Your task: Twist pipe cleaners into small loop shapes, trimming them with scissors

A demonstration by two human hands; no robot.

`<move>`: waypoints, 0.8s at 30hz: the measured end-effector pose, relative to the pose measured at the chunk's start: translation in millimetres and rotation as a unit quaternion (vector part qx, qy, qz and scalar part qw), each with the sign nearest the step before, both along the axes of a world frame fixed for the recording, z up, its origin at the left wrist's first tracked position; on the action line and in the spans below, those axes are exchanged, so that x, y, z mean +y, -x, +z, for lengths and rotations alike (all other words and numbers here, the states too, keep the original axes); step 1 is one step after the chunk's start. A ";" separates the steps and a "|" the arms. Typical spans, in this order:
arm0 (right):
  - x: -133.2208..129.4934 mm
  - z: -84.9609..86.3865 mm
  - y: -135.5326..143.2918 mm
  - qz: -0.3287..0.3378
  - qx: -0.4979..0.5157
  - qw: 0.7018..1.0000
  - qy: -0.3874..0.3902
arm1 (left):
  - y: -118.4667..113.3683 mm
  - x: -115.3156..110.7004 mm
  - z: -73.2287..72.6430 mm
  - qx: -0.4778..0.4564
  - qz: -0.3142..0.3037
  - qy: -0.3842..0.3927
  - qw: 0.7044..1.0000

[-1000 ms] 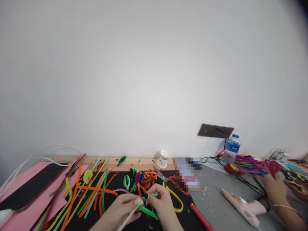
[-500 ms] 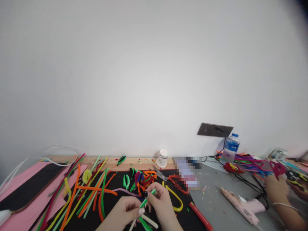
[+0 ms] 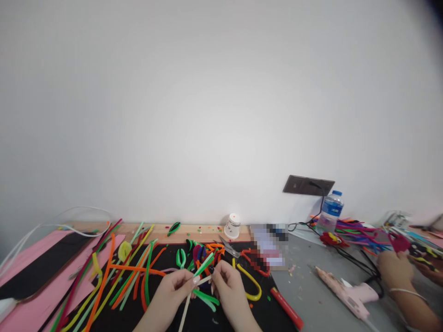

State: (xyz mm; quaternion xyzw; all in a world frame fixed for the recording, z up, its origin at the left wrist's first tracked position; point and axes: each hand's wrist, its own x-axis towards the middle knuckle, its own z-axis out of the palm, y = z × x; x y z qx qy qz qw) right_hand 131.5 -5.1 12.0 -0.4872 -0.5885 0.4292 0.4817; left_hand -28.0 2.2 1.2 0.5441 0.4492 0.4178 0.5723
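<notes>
My left hand [image 3: 178, 288] is closed, pinching a bunch of green pipe cleaners [image 3: 205, 263] between thumb and fingers. Their tips point up and right, and other green ends [image 3: 206, 297] stick out below. A thin cream pipe cleaner [image 3: 185, 313] crosses the bunch at the left fingertips, one end hanging down. Its other end runs to my right hand [image 3: 228, 286], whose thumb and fingers are pinched on it. Right behind my hands is a heap of orange, purple and green pipe cleaner pieces [image 3: 216, 250]. A pair of scissors [image 3: 231, 249] lies past my right hand.
Loose coloured pipe cleaners [image 3: 138, 268] cover the left side. A white paper cup [image 3: 232, 226] stands near the wall. To the right are a red-handled tool [image 3: 286, 308], a pink glue gun [image 3: 349, 293] and a water bottle [image 3: 331, 212]. Another person's hand [image 3: 394, 272] works far right.
The green bunch has tilted and now shows above my left hand with its tips spread. My right hand has moved off the green piece and onto the cream pipe cleaner.
</notes>
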 end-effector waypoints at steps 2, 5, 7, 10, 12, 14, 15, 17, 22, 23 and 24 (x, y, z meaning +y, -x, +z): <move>0.6 1.6 -1.6 -0.032 -0.041 0.998 -0.021 | -0.8 -0.5 1.1 -0.008 -0.013 0.015 1.000; 2.2 3.3 -3.8 -0.073 -0.084 0.993 -0.041 | -2.1 -1.6 5.6 -0.025 -0.026 0.018 0.999; 2.5 4.3 -4.7 -0.087 -0.095 0.990 -0.052 | -3.2 -2.6 8.7 -0.038 -0.031 0.018 0.999; 1.3 6.2 -5.3 -0.085 -0.099 0.989 -0.066 | -5.2 -4.3 10.4 -0.043 -0.049 0.027 0.997; 0.5 7.6 -5.4 -0.075 -0.097 0.990 -0.067 | -6.1 -5.2 9.9 -0.039 -0.058 0.031 0.997; 0.4 8.2 -5.6 -0.068 -0.094 0.991 -0.064 | -6.3 -5.4 9.1 -0.037 -0.063 0.028 0.997; 0.7 8.1 -5.8 -0.065 -0.090 0.992 -0.059 | -6.0 -5.2 8.8 -0.036 -0.065 0.025 0.997; 1.9 7.5 -6.4 -0.054 -0.078 0.995 -0.045 | -4.4 -4.1 7.9 -0.039 -0.062 0.027 0.997; 4.7 7.4 -9.2 -0.037 -0.040 0.998 -0.025 | 1.8 1.6 1.8 -0.054 -0.042 0.048 0.997; 4.8 7.8 -9.6 -0.038 -0.035 0.998 -0.026 | 2.6 2.6 0.5 -0.054 -0.039 0.048 0.997; 4.7 8.5 -9.9 -0.039 -0.032 0.998 -0.027 | 3.1 3.3 -0.6 -0.054 -0.035 0.048 0.997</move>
